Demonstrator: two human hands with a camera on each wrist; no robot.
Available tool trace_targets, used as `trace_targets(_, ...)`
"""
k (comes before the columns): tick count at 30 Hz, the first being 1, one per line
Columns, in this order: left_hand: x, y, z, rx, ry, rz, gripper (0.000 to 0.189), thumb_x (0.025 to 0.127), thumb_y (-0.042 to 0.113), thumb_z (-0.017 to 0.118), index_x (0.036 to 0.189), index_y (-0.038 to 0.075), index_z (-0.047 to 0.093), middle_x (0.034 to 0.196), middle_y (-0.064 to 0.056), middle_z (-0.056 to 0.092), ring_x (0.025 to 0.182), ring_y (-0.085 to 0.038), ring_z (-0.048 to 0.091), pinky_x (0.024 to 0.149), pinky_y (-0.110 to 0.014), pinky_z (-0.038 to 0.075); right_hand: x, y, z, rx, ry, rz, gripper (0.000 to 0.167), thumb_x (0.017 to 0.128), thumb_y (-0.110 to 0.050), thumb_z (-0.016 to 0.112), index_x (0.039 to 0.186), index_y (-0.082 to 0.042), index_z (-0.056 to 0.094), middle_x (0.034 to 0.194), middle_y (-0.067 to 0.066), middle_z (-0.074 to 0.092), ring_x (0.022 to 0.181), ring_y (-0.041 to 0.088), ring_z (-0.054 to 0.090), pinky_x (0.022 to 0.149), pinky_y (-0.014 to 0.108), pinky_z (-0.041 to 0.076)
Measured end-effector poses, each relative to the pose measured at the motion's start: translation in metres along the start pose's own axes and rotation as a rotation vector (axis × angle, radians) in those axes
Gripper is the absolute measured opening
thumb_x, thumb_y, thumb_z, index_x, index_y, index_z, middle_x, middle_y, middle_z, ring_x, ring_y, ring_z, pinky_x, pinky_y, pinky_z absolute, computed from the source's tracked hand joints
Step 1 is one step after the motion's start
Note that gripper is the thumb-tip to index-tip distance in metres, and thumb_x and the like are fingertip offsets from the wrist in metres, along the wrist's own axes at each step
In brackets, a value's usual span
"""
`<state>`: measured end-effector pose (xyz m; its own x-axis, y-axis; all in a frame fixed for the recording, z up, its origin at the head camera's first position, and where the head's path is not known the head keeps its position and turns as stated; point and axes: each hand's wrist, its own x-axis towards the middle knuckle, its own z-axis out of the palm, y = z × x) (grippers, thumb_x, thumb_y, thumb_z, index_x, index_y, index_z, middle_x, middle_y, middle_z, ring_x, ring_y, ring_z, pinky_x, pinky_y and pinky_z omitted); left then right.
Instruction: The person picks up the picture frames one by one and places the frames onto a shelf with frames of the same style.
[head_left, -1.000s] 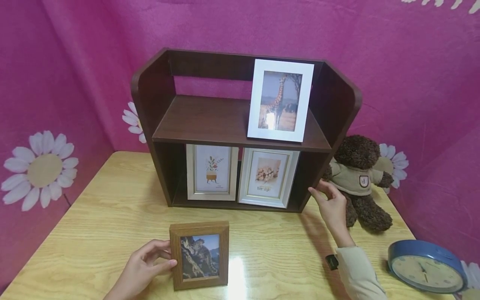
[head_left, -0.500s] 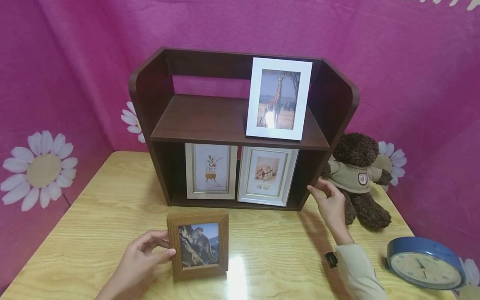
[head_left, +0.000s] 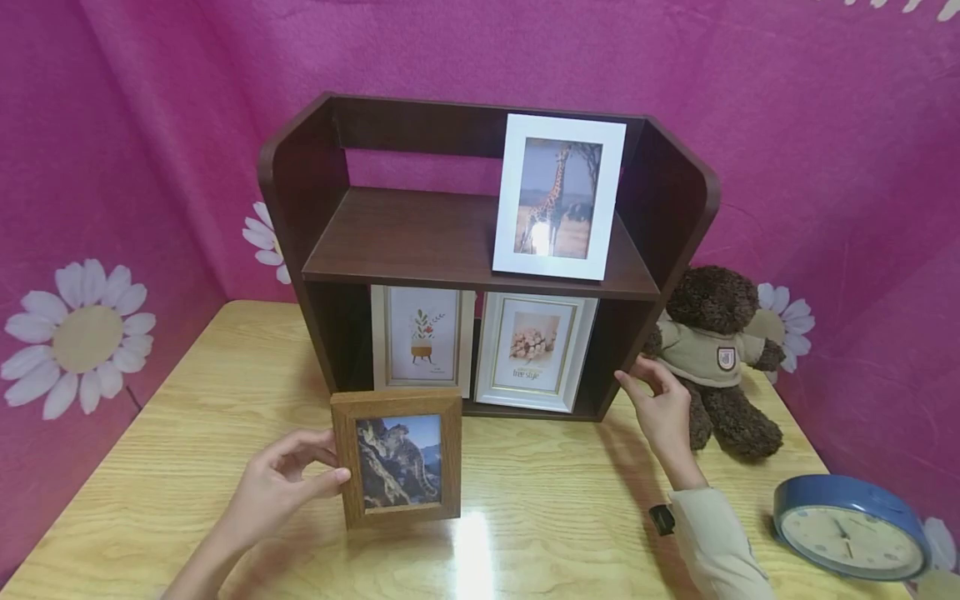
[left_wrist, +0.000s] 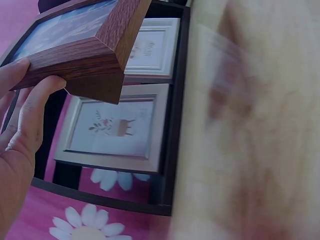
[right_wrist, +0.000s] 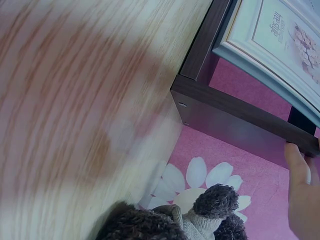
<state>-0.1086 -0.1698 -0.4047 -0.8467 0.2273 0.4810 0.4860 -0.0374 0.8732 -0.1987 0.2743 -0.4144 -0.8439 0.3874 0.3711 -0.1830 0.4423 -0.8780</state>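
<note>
- Nearest, the left hand (head_left: 277, 479) pinches the brown frame (head_left: 397, 458) by its left edge, thumb on the front, gap narrow
- Within the last second the brown frame has risen and moved away from the body, and its lower edge is clear of the table (head_left: 540, 500); I judge it as mid-carry, close in front of the shelf (head_left: 675, 200)
- Well to the right, a blue clock (head_left: 851, 533) leans back on the table, apart from both hands
- The right hand (head_left: 663, 417) has kept its place: bent fingers and thumb touch the shelf's right side panel near its foot; whether they pinch it I cannot tell
- The bear (head_left: 712, 358) sits just behind that hand, leaving little slack outward
- In the lower bay stand the plant frame (head_left: 422, 342), its bottom edge hidden behind the brown frame in the head view, and the "free style" frame (head_left: 536, 354); these corners look easy to knock
- Above, the giraffe frame (head_left: 558, 196) stands at the right of the upper board (head_left: 405, 233), with open room to its left, bounded by the left side panel and back rail
</note>
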Motion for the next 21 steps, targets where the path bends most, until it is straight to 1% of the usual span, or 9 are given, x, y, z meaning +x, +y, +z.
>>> trace_targets(1, 0.002, 0.002, 0.0, -0.009, -0.009, -0.002, 0.055, 0.072, -0.023, 0.065, 0.11, 0.016, 0.066, 0.095, 0.009, 0.067, 0.085, -0.004, 0.063, 0.064, -0.026, 0.059, 0.0, 0.0, 0.0, -0.002, 0.001, 0.001, 0.028, 0.082, -0.009, 0.074, 0.106, 0.002, 0.067, 0.102, -0.001, 0.067, 0.082, -0.015, 0.056, 0.074, 0.005, 0.047)
trace_targets(3, 0.006, 0.005, -0.001, -0.027, -0.024, -0.002, 0.055, 0.073, -0.023, 0.065, 0.111, 0.016, 0.066, 0.095, 0.008, 0.067, 0.086, -0.004, 0.064, 0.062, -0.029, 0.06, -0.001, -0.001, 0.0, -0.002, -0.005, 0.001, 0.028, 0.082, -0.01, 0.074, 0.106, 0.002, 0.067, 0.099, -0.01, 0.065, 0.082, -0.016, 0.056, 0.075, 0.005, 0.048)
trace_targets(6, 0.011, 0.007, -0.001, -0.048, -0.04, 0.017, 0.056, 0.072, -0.024, 0.065, 0.112, 0.016, 0.066, 0.096, 0.007, 0.067, 0.086, -0.005, 0.064, 0.061, -0.031, 0.06, 0.0, -0.001, 0.0, -0.008, -0.007, 0.005, 0.027, 0.082, -0.008, 0.074, 0.106, 0.002, 0.067, 0.103, -0.006, 0.066, 0.083, -0.016, 0.056, 0.076, 0.006, 0.048)
trace_targets(7, 0.013, 0.008, -0.001, -0.06, -0.044, 0.018, 0.056, 0.073, -0.024, 0.064, 0.113, 0.016, 0.066, 0.096, 0.007, 0.067, 0.085, -0.005, 0.064, 0.06, -0.032, 0.06, 0.0, -0.001, -0.001, -0.008, -0.009, 0.005, 0.027, 0.082, -0.008, 0.074, 0.107, 0.003, 0.067, 0.102, -0.008, 0.066, 0.082, -0.016, 0.056, 0.077, 0.006, 0.048)
trace_targets(8, 0.015, 0.008, -0.001, -0.068, -0.047, 0.024, 0.057, 0.073, -0.024, 0.064, 0.113, 0.016, 0.066, 0.096, 0.007, 0.067, 0.085, -0.005, 0.065, 0.059, -0.032, 0.06, 0.0, -0.001, -0.001, -0.006, -0.013, 0.01, 0.028, 0.083, -0.008, 0.073, 0.107, 0.004, 0.066, 0.099, -0.013, 0.065, 0.082, -0.016, 0.056, 0.077, 0.005, 0.048)
trace_targets(10, 0.019, 0.01, -0.001, -0.076, -0.049, 0.04, 0.058, 0.072, -0.024, 0.064, 0.113, 0.017, 0.066, 0.096, 0.007, 0.067, 0.085, -0.005, 0.065, 0.059, -0.032, 0.06, 0.0, -0.002, -0.002, 0.0, -0.017, 0.019, 0.028, 0.083, -0.007, 0.073, 0.108, 0.004, 0.066, 0.096, -0.013, 0.066, 0.082, -0.016, 0.056, 0.076, 0.004, 0.047)
trace_targets(13, 0.024, 0.012, -0.001, -0.091, -0.049, 0.054, 0.059, 0.072, -0.025, 0.064, 0.113, 0.017, 0.066, 0.096, 0.007, 0.068, 0.084, -0.005, 0.065, 0.059, -0.031, 0.059, -0.003, -0.011, -0.004, 0.022, -0.023, 0.023, 0.028, 0.083, -0.004, 0.072, 0.107, 0.006, 0.066, 0.083, -0.028, 0.058, 0.081, -0.015, 0.057, 0.075, 0.005, 0.047)
trace_targets(17, 0.031, 0.016, -0.002, -0.094, -0.053, 0.081, 0.058, 0.071, -0.026, 0.064, 0.113, 0.015, 0.066, 0.096, 0.006, 0.068, 0.084, -0.005, 0.065, 0.06, -0.03, 0.059, -0.008, -0.027, -0.005, 0.042, -0.016, 0.001, 0.026, 0.082, 0.0, 0.071, 0.105, 0.01, 0.065, 0.08, -0.027, 0.058, 0.079, -0.015, 0.057, 0.074, 0.004, 0.047)
trace_targets(21, 0.035, 0.021, -0.004, -0.094, -0.05, 0.09, 0.057, 0.071, -0.026, 0.064, 0.113, 0.014, 0.066, 0.095, 0.006, 0.068, 0.084, -0.006, 0.065, 0.06, -0.03, 0.059, -0.01, -0.032, -0.005, 0.047, -0.023, -0.023, 0.026, 0.082, 0.001, 0.071, 0.104, 0.012, 0.064, 0.082, -0.028, 0.059, 0.079, -0.016, 0.057, 0.072, 0.003, 0.046)
